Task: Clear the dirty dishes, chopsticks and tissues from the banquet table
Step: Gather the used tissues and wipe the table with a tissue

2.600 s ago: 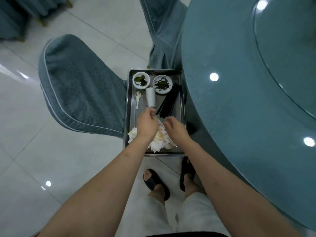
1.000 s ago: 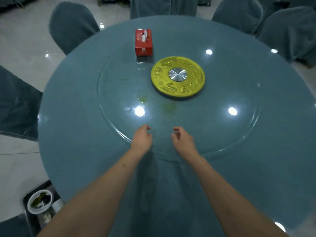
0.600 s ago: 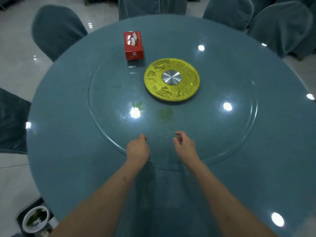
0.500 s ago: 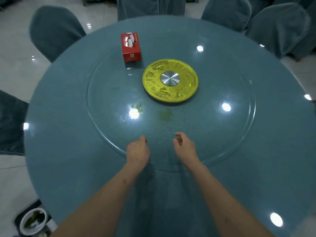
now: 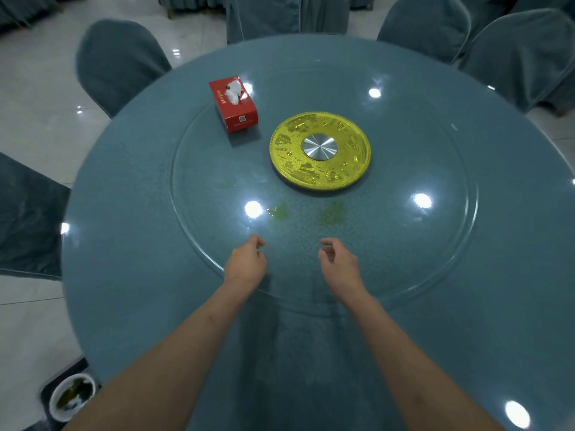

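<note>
Two hands: left hand (image 5: 245, 262) and right hand (image 5: 339, 262) hover side by side over the glass turntable's (image 5: 199, 213) near edge, fingers loosely curled, holding nothing.
Dirty dish: white bowl (image 5: 72, 396) with dark green scraps sits on a tray (image 5: 46, 388) below the banquet table's (image 5: 124, 275) lower-left rim.
Turntable: red tissue box (image 5: 234, 104) beside a gold centre disc (image 5: 320, 150); greenish smears (image 5: 280, 210) near the hands.
Surroundings: covered chairs (image 5: 118, 60) ring the table.

Banquet table (image 5: 130, 275): teal cloth, matt, finely textured. Glass turntable (image 5: 435, 244): clear, smooth, glossy, mirroring ceiling lights; greenish smears near its front. Centre disc (image 5: 320, 178): gold-coloured, embossed, shiny, with a brushed-metal hub (image 5: 320, 146). Tissue box (image 5: 239, 116): red printed card, slight sheen, white paper tissue at the slot. Chair covers (image 5: 118, 60): teal cloth, matt. Floor (image 5: 37, 126): pale polished tile, reflective. Bowl (image 5: 73, 396): white, glazed-looking.
</note>
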`<state>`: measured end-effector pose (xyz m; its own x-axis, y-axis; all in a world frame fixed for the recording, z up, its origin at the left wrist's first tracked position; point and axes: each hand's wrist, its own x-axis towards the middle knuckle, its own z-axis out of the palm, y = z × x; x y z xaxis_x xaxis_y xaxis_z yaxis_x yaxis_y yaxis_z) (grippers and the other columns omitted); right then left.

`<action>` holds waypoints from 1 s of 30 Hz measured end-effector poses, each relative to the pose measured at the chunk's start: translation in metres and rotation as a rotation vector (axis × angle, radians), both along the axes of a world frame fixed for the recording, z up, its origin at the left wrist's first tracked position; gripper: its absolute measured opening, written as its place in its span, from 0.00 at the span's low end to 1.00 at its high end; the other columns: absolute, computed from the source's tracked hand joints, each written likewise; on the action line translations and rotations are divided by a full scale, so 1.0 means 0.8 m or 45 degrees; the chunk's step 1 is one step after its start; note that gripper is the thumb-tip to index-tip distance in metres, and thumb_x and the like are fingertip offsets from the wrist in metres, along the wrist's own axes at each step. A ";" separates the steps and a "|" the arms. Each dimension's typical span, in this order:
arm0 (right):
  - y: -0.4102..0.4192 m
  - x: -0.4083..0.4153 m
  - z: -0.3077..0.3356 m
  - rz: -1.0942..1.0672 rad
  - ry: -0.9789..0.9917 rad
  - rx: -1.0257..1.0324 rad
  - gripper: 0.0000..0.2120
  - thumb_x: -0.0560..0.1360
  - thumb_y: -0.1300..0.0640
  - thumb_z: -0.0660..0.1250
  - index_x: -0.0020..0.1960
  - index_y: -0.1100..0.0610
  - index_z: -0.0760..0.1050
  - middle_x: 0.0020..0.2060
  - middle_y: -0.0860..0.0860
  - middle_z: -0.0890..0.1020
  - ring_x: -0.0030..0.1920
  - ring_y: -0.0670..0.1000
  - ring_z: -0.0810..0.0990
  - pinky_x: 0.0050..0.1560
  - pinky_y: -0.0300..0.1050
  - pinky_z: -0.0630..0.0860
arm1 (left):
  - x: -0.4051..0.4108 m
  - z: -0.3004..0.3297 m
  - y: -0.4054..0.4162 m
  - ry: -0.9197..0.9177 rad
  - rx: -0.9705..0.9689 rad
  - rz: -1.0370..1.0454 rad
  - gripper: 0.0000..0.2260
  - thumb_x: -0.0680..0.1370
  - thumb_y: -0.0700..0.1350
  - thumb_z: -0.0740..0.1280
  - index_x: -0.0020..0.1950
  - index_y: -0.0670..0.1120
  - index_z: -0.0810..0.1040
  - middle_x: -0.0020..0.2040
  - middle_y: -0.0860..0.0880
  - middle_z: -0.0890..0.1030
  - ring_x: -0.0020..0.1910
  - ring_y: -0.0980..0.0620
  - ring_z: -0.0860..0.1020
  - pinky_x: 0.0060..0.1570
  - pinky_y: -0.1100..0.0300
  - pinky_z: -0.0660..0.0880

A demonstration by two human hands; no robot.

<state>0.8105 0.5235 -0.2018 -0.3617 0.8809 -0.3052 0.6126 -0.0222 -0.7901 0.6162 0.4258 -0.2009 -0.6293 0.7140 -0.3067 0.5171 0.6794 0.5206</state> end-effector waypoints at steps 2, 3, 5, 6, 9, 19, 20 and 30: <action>-0.001 -0.003 0.001 0.009 0.003 0.000 0.12 0.83 0.56 0.63 0.66 0.53 0.75 0.51 0.47 0.80 0.52 0.48 0.79 0.54 0.42 0.75 | -0.011 -0.001 0.003 0.010 -0.044 0.012 0.18 0.79 0.38 0.56 0.66 0.50 0.74 0.53 0.46 0.82 0.49 0.42 0.79 0.45 0.51 0.78; -0.002 -0.004 0.001 0.010 0.004 0.001 0.12 0.83 0.56 0.63 0.66 0.53 0.75 0.51 0.47 0.80 0.52 0.48 0.79 0.54 0.42 0.75 | -0.015 -0.002 0.003 0.011 -0.063 0.017 0.17 0.79 0.39 0.56 0.67 0.50 0.73 0.51 0.45 0.81 0.49 0.42 0.79 0.44 0.52 0.77; -0.001 -0.008 0.001 0.003 0.012 0.002 0.12 0.83 0.57 0.63 0.65 0.54 0.76 0.49 0.46 0.80 0.51 0.47 0.79 0.53 0.42 0.76 | -0.019 -0.006 0.003 0.023 -0.084 0.013 0.17 0.80 0.39 0.57 0.67 0.49 0.72 0.51 0.44 0.81 0.49 0.42 0.79 0.43 0.52 0.74; -0.001 -0.009 0.000 0.002 0.013 0.004 0.11 0.83 0.57 0.63 0.65 0.54 0.76 0.48 0.46 0.80 0.49 0.46 0.79 0.52 0.41 0.76 | -0.020 -0.009 0.003 0.030 -0.093 0.006 0.17 0.80 0.40 0.57 0.68 0.49 0.72 0.52 0.44 0.81 0.50 0.41 0.79 0.44 0.52 0.74; -0.001 -0.008 0.001 0.030 0.002 0.010 0.11 0.83 0.56 0.63 0.65 0.52 0.75 0.48 0.43 0.78 0.48 0.42 0.77 0.44 0.32 0.72 | -0.012 -0.016 -0.001 0.055 -0.166 -0.047 0.18 0.80 0.40 0.58 0.70 0.48 0.70 0.58 0.42 0.81 0.56 0.39 0.79 0.52 0.50 0.76; -0.002 -0.014 -0.001 0.021 0.008 0.032 0.12 0.83 0.57 0.63 0.65 0.53 0.76 0.46 0.44 0.79 0.46 0.44 0.79 0.41 0.29 0.69 | 0.031 -0.016 0.009 -0.065 -0.158 -0.146 0.17 0.80 0.41 0.57 0.69 0.48 0.68 0.62 0.45 0.82 0.60 0.41 0.78 0.56 0.48 0.77; -0.001 -0.014 -0.002 0.018 0.011 0.030 0.12 0.83 0.57 0.63 0.65 0.53 0.76 0.46 0.43 0.79 0.46 0.44 0.79 0.41 0.30 0.70 | 0.029 -0.015 0.009 -0.090 -0.146 -0.138 0.17 0.80 0.42 0.57 0.69 0.49 0.68 0.61 0.46 0.82 0.59 0.41 0.79 0.56 0.48 0.77; -0.003 -0.023 -0.004 0.056 0.007 0.002 0.11 0.83 0.56 0.63 0.65 0.52 0.75 0.46 0.43 0.77 0.46 0.43 0.78 0.41 0.32 0.71 | 0.007 -0.014 0.000 -0.088 -0.060 0.006 0.16 0.81 0.41 0.57 0.69 0.48 0.71 0.64 0.48 0.80 0.59 0.44 0.79 0.57 0.46 0.78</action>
<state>0.7918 0.5213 -0.2047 -0.4016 0.8647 -0.3017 0.6086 0.0058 -0.7934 0.6216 0.4257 -0.2124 -0.6088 0.6948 -0.3830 0.4775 0.7064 0.5225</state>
